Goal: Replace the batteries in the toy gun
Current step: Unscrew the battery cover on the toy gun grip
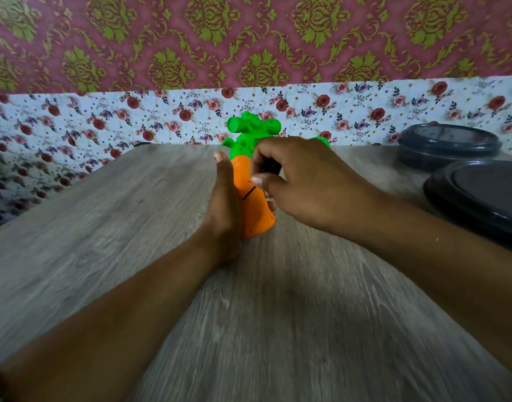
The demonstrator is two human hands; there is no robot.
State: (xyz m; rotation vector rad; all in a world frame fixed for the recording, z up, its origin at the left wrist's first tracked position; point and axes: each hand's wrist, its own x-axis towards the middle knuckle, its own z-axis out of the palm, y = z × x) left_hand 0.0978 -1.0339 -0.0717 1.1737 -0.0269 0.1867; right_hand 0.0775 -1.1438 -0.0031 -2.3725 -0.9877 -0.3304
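The toy gun [250,181] has an orange carrot-shaped body and a green top, and it rests on the wooden table [104,227] at the middle. My left hand [224,210] presses flat along its left side, thumb pointing up. My right hand [295,181] curls over its right side, fingers pinched around something small and dark that I cannot identify. A thin dark line shows on the orange body below my thumb. No batteries are visible.
Two dark round lidded containers [449,145] [487,195] sit at the right edge of the table. A floral cloth [162,117] covers the wall behind the table's far edge.
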